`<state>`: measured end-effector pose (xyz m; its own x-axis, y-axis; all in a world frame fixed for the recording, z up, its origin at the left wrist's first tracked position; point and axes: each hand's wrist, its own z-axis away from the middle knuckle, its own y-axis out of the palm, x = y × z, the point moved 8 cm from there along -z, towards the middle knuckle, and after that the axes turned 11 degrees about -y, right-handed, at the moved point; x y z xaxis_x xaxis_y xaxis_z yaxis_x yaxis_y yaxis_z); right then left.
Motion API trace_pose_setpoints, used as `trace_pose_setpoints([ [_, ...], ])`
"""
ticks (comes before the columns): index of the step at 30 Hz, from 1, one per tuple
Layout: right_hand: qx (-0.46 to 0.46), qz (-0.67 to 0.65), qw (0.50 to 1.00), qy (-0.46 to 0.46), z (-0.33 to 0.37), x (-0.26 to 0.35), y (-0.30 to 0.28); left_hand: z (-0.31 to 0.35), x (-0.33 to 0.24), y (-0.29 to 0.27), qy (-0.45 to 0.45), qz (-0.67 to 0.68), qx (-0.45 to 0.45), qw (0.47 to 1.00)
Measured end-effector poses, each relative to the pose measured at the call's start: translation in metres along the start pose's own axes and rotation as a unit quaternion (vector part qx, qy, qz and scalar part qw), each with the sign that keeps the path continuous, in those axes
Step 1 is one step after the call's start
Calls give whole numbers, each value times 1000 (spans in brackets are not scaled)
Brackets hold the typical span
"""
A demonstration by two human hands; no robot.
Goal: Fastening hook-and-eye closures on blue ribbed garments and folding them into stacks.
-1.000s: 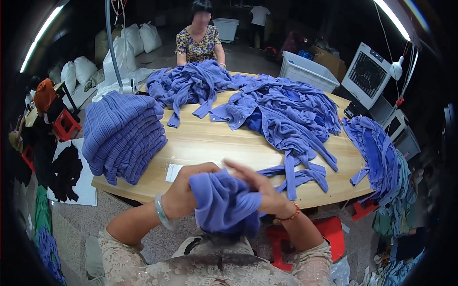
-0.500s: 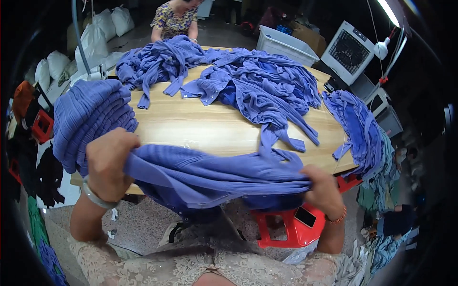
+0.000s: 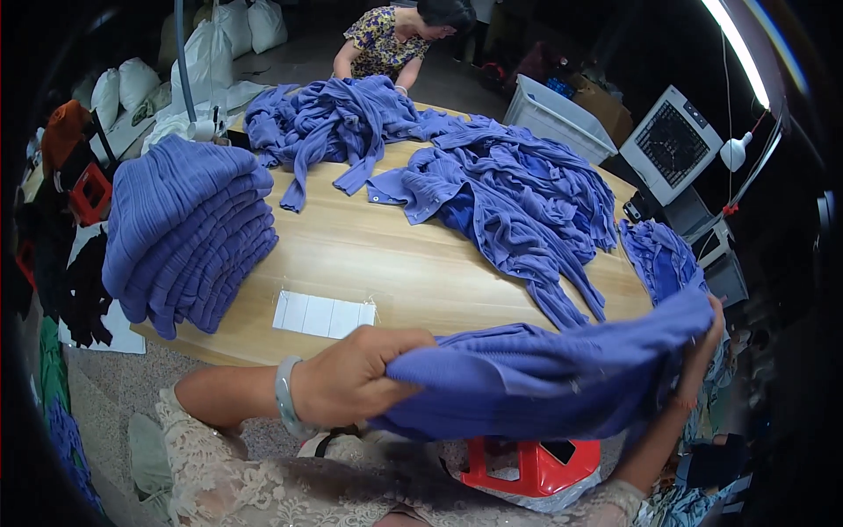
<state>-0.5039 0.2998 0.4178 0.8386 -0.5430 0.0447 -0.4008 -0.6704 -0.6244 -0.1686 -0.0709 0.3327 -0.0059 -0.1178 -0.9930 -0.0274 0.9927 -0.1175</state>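
A blue ribbed knit cardigan is stretched between my two hands above the table's near edge, slightly blurred by motion. My left hand, with a pale bangle at the wrist, is closed around its left end. At its raised right end is my right hand, gripping the cloth; most of its fingers are hidden behind the fabric. Left of my left hand stands a stack of folded blue cardigans. A white strip marked off in panels lies flat on the wooden table.
Loose blue cardigans lie heaped across the far side, and more hang at the right edge. A person handles cloth opposite me. A red stool stands below the cardigan. Beyond are a grey bin and an air cooler.
Both hands have swung rightward with the cardigan, and its right end is now higher. The white strip on the table has come into sight. My view has shifted, and the person opposite has turned their head.
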Motion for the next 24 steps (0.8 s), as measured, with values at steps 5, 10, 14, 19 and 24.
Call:
trace_pose_setpoints([
  [5, -38, -73, 996, -26, -122, 64, 168, -28, 91, -91, -54, 89, -207, 973],
  [10, 39, -212, 954, -208, -180, 177, 342, -17, 181, -197, -122, 165, -394, 896],
  [14, 201, -256, 932, -158, -111, 244, 433, 26, 278, -239, -167, 11, -467, 869],
  [19, 255, -281, 907, -180, 31, 262, 361, 49, 257, -190, -261, -121, -415, 863],
  [24, 351, -233, 899, -120, 133, 210, 343, 63, 245, -190, -202, -319, -423, 824],
])
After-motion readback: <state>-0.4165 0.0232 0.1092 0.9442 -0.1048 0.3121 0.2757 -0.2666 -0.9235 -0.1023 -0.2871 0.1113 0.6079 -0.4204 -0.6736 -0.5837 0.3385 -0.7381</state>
